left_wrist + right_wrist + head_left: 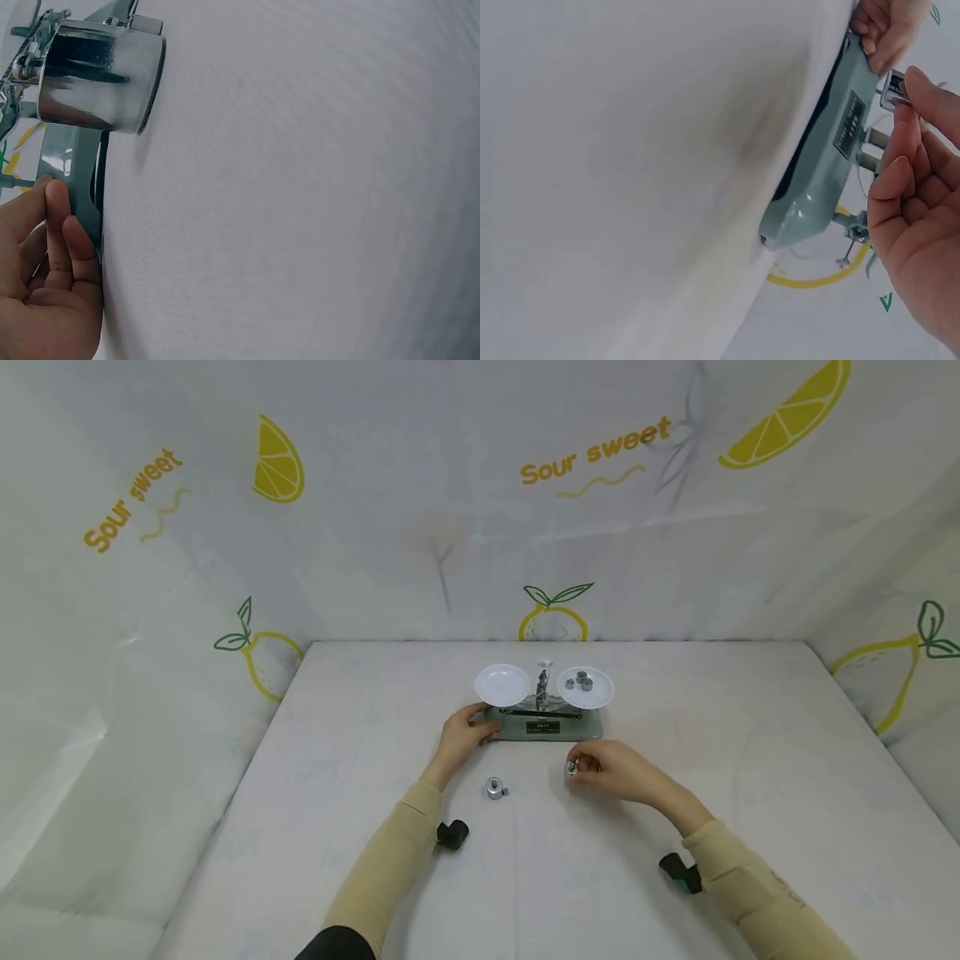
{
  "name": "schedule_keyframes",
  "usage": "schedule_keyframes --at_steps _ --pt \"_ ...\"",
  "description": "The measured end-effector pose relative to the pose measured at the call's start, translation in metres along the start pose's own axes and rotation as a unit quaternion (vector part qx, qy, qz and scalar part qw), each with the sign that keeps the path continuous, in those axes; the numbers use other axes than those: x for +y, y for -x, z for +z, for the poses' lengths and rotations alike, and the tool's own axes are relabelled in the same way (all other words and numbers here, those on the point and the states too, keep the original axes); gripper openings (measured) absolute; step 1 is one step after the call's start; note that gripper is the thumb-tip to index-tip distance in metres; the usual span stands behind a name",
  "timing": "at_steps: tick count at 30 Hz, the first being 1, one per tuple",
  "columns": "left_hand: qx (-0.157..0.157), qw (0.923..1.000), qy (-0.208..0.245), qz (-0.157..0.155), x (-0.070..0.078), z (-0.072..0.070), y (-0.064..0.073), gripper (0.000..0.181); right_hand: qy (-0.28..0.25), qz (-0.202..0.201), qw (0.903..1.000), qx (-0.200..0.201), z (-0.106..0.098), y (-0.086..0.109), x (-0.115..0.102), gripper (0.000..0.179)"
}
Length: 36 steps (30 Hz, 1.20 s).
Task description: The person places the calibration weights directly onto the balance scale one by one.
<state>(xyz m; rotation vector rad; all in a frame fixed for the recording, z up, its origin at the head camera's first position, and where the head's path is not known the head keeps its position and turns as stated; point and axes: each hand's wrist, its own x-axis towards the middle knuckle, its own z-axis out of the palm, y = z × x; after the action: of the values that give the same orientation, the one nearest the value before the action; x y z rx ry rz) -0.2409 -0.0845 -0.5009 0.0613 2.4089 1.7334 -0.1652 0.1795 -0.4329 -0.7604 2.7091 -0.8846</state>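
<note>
A balance scale with a green base (588, 724) stands toward the back of the table. Its left pan (502, 683) is bare, while small metal weights (582, 677) sit on the right pan (597, 700). My left hand (457, 739) grips the base's left end, thumb and fingers on it. In front of the scale, my right hand (618, 770) pinches a small metal weight (894, 90) between thumb and fingers, held above the table. A larger knobbed weight (494, 788) stands on the table between the hands, with a tiny weight (506, 792) beside it.
A white cloth covers the table (360, 860). Pale sheets printed with lemons form a back wall (420, 527) and side walls. A black device (453, 834) is at the left wrist and another black device (678, 872) at the right.
</note>
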Motion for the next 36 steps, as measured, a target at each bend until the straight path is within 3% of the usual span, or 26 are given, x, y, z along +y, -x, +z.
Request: schedule_keyframes --at_steps 10,21,27,36 --pt "-0.004 0.9998 0.01 0.016 -0.002 0.001 -0.001 0.051 -0.024 0.018 0.9955 0.09 -0.024 -0.001 -0.006 0.022" --pt "0.002 1.0 0.005 0.005 -0.002 0.001 -0.001 0.05 -0.032 0.046 0.9788 0.197 -0.045 -0.019 -0.006 0.029" --pt "0.004 1.0 -0.001 0.003 -0.003 0.001 -0.002 0.05 -0.044 0.079 0.9732 0.212 -0.047 -0.03 -0.003 0.031" --pt "0.002 0.9999 0.008 0.007 -0.002 0.0 -0.001 0.049 -0.037 0.092 0.9741 0.203 -0.045 -0.041 0.004 0.03"
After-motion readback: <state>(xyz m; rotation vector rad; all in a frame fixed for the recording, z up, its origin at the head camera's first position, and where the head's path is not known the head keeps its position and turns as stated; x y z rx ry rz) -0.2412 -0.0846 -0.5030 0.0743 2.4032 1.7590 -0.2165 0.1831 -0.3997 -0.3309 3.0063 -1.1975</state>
